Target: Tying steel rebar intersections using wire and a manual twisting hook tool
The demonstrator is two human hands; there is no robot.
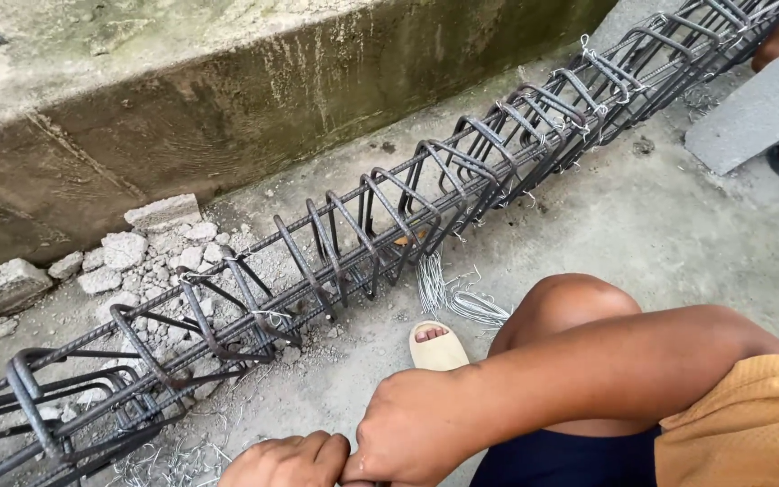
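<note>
Close by, both fists — left hand (pixel 288 460), right hand (pixel 412 431) — fingers curled tight, beside rusty rebar cage (pixel 362 234).

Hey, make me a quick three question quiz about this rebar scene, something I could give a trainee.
1. True or false: the rebar cage lies lengthwise on the concrete ground.
2. What lies beside the cage, just beyond the sandalled foot? A) a bundle of thin wire B) a hammer C) a bucket
3. Where are the left hand and the right hand relative to each other?

Key:
1. True.
2. A, the wire bundle.
3. Touching, closed together at the bottom of the view; what they grip cannot be made out.
</note>
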